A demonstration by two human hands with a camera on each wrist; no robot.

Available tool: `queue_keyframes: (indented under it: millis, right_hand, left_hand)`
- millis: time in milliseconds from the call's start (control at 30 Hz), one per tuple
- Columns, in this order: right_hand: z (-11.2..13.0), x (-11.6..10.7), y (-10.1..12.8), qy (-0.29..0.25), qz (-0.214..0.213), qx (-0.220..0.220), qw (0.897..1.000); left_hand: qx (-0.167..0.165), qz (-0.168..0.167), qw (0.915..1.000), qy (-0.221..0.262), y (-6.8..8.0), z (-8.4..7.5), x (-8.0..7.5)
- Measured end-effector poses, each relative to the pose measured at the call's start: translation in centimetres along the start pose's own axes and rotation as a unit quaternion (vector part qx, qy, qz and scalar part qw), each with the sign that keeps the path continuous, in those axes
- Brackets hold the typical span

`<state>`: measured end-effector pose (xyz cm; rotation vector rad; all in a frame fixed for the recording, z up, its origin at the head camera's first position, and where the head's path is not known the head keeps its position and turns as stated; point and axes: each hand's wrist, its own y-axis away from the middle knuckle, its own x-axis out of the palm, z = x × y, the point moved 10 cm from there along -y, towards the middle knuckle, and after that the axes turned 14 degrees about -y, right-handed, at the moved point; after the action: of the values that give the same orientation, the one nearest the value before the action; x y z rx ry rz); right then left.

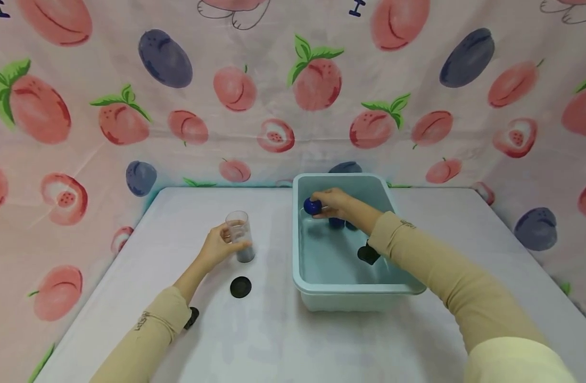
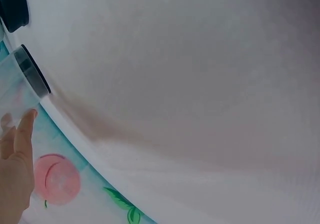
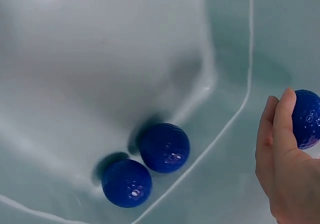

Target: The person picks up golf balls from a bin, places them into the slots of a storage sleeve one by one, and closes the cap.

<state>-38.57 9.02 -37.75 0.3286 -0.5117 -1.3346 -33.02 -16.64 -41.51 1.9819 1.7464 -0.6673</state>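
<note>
My left hand (image 1: 217, 246) grips a clear plastic cup (image 1: 240, 234) with a dark base, thumb along the near side and fingers round the far side. The cup stands upright on the table in the head view; only its base end shows in the left wrist view. Over the left part of a pale blue-green basin (image 1: 360, 289), my right hand (image 1: 338, 204) pinches a dimpled blue golf ball (image 1: 312, 206) between thumb and fingers. Two more blue golf balls (image 3: 165, 148) lie side by side on the basin's floor, partly hidden by the right hand in the head view.
A round black lid (image 1: 240, 287) lies flat on the white table (image 1: 269, 340) in front of the cup. The basin stands right of it, its rim raised above the table. A fruit-printed cloth (image 1: 254, 133) hangs behind the table and at both sides.
</note>
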Motion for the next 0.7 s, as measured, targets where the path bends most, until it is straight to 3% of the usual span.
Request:
queue_keyframes:
  millis: [300,700]
  right_hand:
    - [-0.3,0.4,0.2,-0.040,0.004,0.017,0.999]
    - [1.2,0.6,0.8,-0.087,0.016,0.007,0.996]
  left_hand:
    - [0.004,-0.004,0.9999,0.009,0.4,0.7,0.2]
    - [0.024,-0.018,0.9995,0.008,0.1,0.0,0.2]
